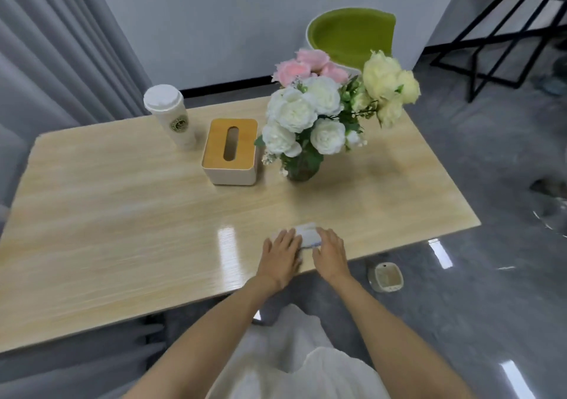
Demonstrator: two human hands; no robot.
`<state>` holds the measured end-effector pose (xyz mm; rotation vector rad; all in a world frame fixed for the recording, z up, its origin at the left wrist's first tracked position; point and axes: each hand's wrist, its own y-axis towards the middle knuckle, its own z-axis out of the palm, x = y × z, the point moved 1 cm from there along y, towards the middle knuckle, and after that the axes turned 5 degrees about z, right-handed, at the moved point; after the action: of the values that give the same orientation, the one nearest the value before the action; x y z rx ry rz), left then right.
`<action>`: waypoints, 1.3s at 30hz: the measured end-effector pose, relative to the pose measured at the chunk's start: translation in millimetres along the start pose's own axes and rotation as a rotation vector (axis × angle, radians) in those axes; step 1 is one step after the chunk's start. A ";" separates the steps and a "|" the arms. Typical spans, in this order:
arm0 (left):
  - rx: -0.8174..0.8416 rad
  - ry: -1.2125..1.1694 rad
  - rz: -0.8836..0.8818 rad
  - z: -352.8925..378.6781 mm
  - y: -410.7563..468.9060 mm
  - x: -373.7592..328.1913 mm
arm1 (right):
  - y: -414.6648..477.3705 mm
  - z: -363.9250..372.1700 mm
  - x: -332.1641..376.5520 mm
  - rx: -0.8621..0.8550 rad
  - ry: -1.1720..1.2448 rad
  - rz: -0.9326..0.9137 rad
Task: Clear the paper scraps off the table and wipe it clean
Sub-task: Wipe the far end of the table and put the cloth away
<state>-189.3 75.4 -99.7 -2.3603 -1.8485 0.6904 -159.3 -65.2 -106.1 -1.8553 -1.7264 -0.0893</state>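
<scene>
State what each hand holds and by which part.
Nothing is gripped: the left hand and right hand rest flat on opposite ends of the white blue-edged folded cloth.

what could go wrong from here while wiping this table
The left hand and right hand press the white cloth close to the table edge, so it might slip off onto the floor beside the small bin. Wider strokes could tip the tall lidded cup or the flower vase.

Cup (169, 116), tissue box (230, 153), flower vase (302, 168), green chair (349, 36).
</scene>
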 end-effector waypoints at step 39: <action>-0.931 -0.673 -1.342 0.1 -296.1 253.7 | -94.4 143.1 276.5 0.411 -0.097 -0.538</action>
<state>-412.5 394.6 -82.6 -0.3314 -3.7905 0.4243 -253.3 244.0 -68.1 -1.0915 -2.0857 0.1371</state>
